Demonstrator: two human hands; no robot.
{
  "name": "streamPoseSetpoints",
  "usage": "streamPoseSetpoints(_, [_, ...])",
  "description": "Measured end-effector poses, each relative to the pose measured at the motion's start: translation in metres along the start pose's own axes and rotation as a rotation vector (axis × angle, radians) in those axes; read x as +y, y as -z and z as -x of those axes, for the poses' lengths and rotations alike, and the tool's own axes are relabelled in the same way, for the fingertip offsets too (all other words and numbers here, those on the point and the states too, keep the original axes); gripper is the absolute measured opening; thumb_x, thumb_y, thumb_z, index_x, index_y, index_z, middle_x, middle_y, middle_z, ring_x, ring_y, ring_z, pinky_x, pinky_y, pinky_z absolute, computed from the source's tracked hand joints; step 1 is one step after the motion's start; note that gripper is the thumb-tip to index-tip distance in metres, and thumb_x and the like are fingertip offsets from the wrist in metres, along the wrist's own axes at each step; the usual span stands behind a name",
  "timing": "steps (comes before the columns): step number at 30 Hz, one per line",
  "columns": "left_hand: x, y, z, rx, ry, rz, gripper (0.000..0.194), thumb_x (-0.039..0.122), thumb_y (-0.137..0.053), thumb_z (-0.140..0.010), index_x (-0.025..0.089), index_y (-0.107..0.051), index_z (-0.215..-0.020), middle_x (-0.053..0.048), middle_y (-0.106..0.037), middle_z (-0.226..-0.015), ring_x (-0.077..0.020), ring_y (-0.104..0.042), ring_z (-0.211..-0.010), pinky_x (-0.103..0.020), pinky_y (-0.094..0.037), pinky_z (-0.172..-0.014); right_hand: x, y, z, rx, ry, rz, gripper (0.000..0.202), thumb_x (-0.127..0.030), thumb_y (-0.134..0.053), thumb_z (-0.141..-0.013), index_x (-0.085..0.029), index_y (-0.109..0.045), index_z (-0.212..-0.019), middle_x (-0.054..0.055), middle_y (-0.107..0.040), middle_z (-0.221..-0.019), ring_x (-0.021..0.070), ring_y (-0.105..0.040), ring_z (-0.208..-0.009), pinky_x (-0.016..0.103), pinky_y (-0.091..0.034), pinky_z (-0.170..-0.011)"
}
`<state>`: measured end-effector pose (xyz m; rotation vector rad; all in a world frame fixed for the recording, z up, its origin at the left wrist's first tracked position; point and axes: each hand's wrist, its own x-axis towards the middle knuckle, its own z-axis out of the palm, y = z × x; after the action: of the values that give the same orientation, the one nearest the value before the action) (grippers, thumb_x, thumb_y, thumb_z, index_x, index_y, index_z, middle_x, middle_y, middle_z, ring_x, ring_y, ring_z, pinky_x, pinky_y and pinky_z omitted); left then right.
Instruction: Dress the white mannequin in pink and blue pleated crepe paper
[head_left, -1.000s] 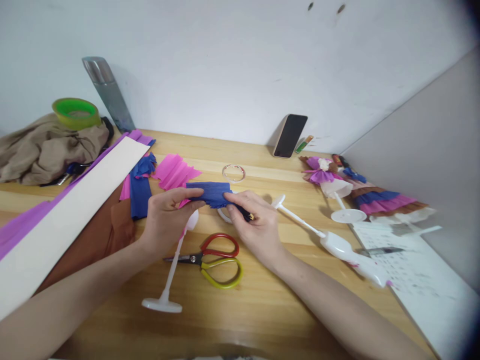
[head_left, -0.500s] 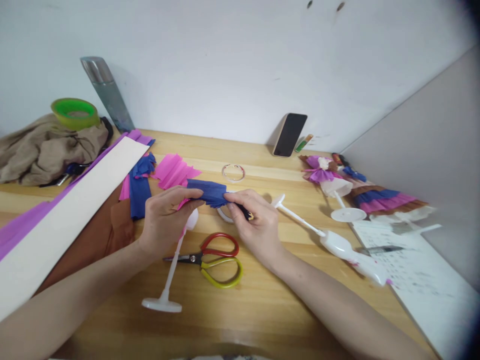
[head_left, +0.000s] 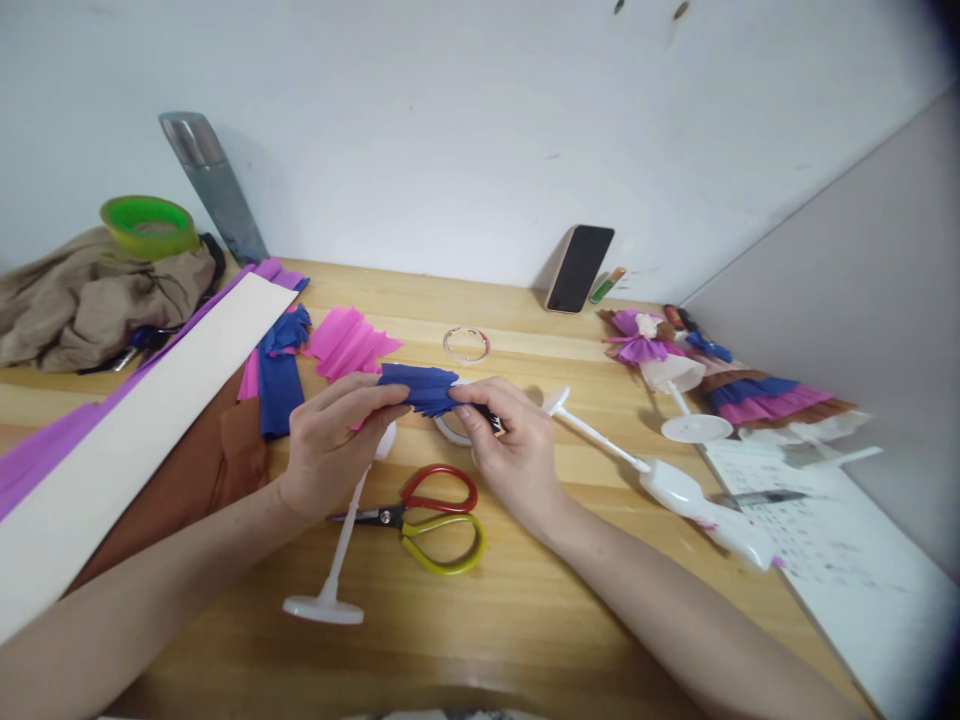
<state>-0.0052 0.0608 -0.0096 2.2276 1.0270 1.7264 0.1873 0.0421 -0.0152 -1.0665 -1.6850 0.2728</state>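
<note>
Between my two hands is a gathered strip of blue crepe paper [head_left: 421, 386], held above the table. My left hand [head_left: 334, 435] pinches its left end between thumb and fingers. My right hand [head_left: 514, 445] grips the right end the same way. Under the paper, a roll of tape [head_left: 451, 430] is partly hidden by my right hand. Scissors [head_left: 420, 520] with one red and one yellow handle lie just below my hands. A white plastic stand [head_left: 337, 560] lies beneath my left hand, its upper end partly covered.
Pink crepe paper [head_left: 351, 343], brown crepe paper [head_left: 180, 470] and a long white card strip [head_left: 150, 440] lie left. A bracelet [head_left: 466, 345] and a leaning phone [head_left: 580, 270] are behind. Right are a white doll body [head_left: 705, 515], a ruffled paper dress [head_left: 780, 398] and a paper sheet [head_left: 840, 560].
The blue crepe paper has shifted very slightly right and down, and its gathers look a little tighter. Both hands keep their pinch; the other things stay put.
</note>
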Motion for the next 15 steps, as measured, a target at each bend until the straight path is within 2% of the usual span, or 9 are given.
streamPoseSetpoints(10, [0.0071,-0.0007,-0.0007,-0.043,0.231,-0.035,0.006,0.021,-0.070,-0.082,0.026,-0.074,-0.083,0.001,-0.077,-0.080,-0.0166,-0.072,-0.073,-0.029,-0.059,-0.070,-0.0027,-0.0012,0.0012,-0.034,-0.071,-0.057,0.017,-0.012,-0.054,-0.089,-0.024,-0.067,-0.089,0.002,-0.070,-0.083,0.0183,-0.066,-0.079,0.034,-0.054,-0.072])
streamPoseSetpoints(15, [0.0106,-0.0014,-0.0034,-0.088,0.263,-0.033,0.004,0.020,-0.070,-0.081,0.023,-0.072,-0.081,0.001,-0.076,-0.079,-0.0156,-0.070,-0.072,-0.028,-0.058,-0.070,0.0016,-0.0034,0.0012,-0.004,-0.092,-0.055,0.015,-0.011,-0.058,-0.085,-0.022,-0.067,-0.084,0.007,-0.065,-0.100,0.0221,-0.063,-0.098,0.039,-0.053,-0.084])
